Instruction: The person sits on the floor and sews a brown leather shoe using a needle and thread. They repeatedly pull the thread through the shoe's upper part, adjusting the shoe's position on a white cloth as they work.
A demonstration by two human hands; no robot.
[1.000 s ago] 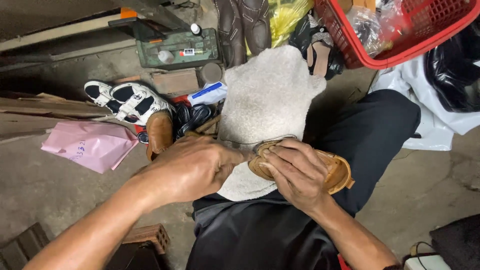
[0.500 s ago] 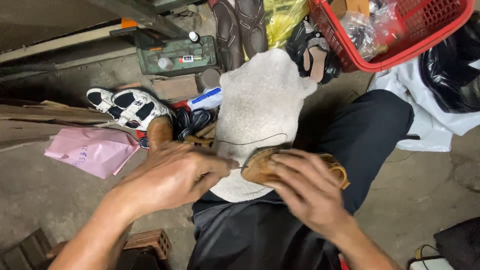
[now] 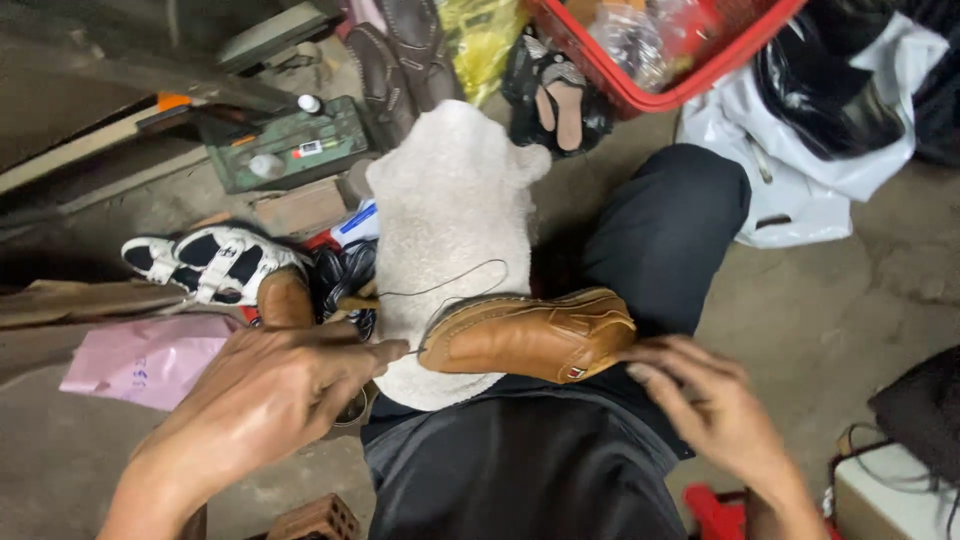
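While the brown shoe (image 3: 530, 335) lies on a white towel (image 3: 450, 220) across the lap at frame centre, the left hand (image 3: 270, 395) pinches a dark thread (image 3: 450, 285) looping from its toe; the right hand (image 3: 710, 410), fingers spread, touches the heel. Stitching looks partly done, with the thread not yet drawn tight.

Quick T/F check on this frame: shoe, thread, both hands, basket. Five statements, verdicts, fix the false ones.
1. The brown shoe lies on a white towel over the person's lap. True.
2. The left hand pinches a thread near the shoe's toe. True.
3. The right hand grips the shoe's toe. False: its fingertips are at the heel end.
4. The red basket sits on the lap. False: it is on the floor beyond the knees.
5. A white-and-black sandal lies on the floor. True.
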